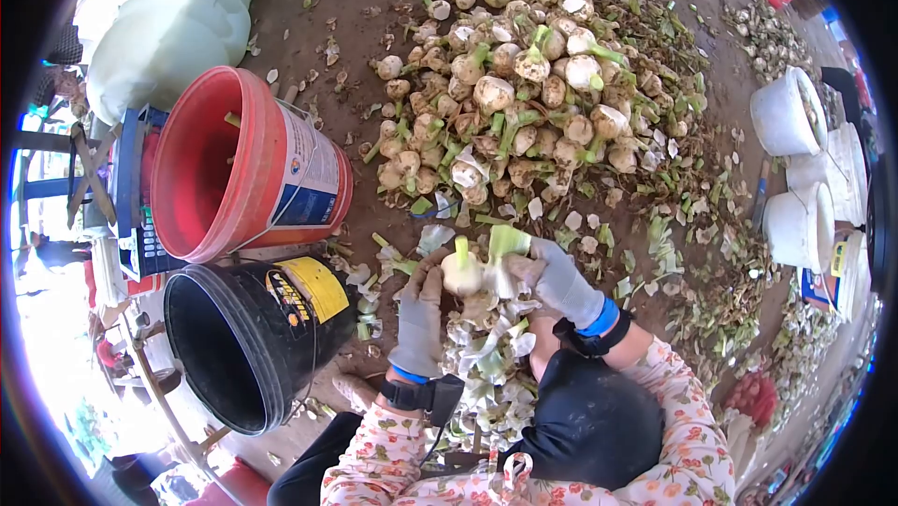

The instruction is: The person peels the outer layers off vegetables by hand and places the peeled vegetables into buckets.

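Note:
My left hand (420,314), in a grey glove with bare fingertips, has its fingers round a white garlic bulb (461,272) that has a short green stem stub. Close beside it on the right, my right hand (554,283), gloved the same way, pinches a pale green and white piece of peeled leaf (507,246). The leaf piece is beside the bulb; whether it is still joined cannot be made out. Below both hands lies a heap of white and green peelings (488,366) between my legs. A large pile of untrimmed garlic bulbs (524,85) lies on the ground ahead.
A red bucket (253,169) and a black bucket (257,338) stand tilted in view at the left. White buckets (790,113) line the right side. A pale bulky sack (178,20) lies at the upper left. Loose leaves and skins cover the brown ground (318,20).

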### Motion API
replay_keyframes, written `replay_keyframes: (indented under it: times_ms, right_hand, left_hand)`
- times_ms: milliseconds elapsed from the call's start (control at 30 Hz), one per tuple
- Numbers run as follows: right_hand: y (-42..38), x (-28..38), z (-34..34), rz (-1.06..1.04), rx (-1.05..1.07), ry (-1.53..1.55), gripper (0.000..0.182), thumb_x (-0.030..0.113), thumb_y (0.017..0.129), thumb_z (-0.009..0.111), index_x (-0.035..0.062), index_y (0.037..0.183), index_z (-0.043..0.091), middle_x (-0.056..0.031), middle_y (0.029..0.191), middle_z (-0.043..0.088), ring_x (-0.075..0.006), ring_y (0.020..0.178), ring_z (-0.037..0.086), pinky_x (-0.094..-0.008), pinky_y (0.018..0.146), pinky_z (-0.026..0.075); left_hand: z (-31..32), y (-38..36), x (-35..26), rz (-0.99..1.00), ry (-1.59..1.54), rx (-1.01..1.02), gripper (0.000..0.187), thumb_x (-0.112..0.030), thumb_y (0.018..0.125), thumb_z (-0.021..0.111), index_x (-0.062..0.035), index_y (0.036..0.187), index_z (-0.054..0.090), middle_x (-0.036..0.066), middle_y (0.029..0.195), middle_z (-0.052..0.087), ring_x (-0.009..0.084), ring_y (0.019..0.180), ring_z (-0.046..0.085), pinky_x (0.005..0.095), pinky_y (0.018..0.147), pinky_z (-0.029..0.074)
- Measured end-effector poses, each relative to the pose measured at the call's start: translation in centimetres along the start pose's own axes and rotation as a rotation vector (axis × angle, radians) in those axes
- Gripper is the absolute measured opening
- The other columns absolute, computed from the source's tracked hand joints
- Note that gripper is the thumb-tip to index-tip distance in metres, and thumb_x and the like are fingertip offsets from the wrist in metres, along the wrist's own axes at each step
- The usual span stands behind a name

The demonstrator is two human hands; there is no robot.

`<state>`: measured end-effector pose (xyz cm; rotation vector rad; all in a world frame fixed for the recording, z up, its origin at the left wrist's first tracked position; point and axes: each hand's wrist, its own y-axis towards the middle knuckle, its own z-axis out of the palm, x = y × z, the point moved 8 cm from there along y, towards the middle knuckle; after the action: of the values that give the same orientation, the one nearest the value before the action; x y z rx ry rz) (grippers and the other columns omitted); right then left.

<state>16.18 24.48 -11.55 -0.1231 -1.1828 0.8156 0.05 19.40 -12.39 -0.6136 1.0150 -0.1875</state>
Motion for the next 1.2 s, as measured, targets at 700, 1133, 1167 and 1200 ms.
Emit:
replay_keyframes:
  times_ms: [700,1133,1167,1200]
  right_hand:
    - [-0.9,2.6,3.4,-0.441,0.1,-0.892,0.051,0.033,0.081,0.066,-0.0003,0.117,0.052,-0.0189,0.103,0.06,-0.0374,0.098,0.056,-0.0391,0.087,0.043]
    - [-1.8,-0.4,4.6,0.009,0.334,-0.227,0.017,0.013,0.086,0.062,0.002,0.099,0.06,0.0003,0.079,0.062,-0.0069,0.072,0.056,-0.0223,0.062,0.044]
    - [-2.3,-0.6,5.4,0.049,0.423,-0.279,0.017,0.013,0.084,0.064,0.0018,0.097,0.06,0.0003,0.079,0.061,-0.0076,0.073,0.055,-0.0246,0.064,0.044]
    - [-3.0,0.0,5.9,0.047,0.494,-0.273,0.018,0.013,0.083,0.065,0.0017,0.096,0.061,-0.0001,0.078,0.061,-0.0078,0.074,0.055,-0.025,0.065,0.044]
  left_hand:
    - [0.5,-1.9,-2.3,0.042,-0.167,0.054,0.057,-0.039,0.082,0.066,-0.0068,0.125,0.046,0.007,0.102,0.058,0.0181,0.088,0.06,0.0243,0.069,0.051]
    - [1.7,-1.5,-1.9,-0.045,-0.46,0.322,0.058,-0.058,0.086,0.049,-0.0077,0.114,0.055,0.011,0.102,0.062,0.0253,0.093,0.061,0.0369,0.078,0.052]
    - [0.5,-1.4,-1.1,-0.16,-0.667,0.114,0.054,-0.055,0.087,0.05,-0.01,0.117,0.054,0.013,0.106,0.062,0.0276,0.096,0.059,0.0422,0.083,0.05]
    - [-0.1,-1.1,-1.0,-0.132,-0.639,0.106,0.053,-0.054,0.088,0.049,-0.0108,0.118,0.054,0.013,0.106,0.062,0.0276,0.096,0.059,0.0426,0.084,0.049]
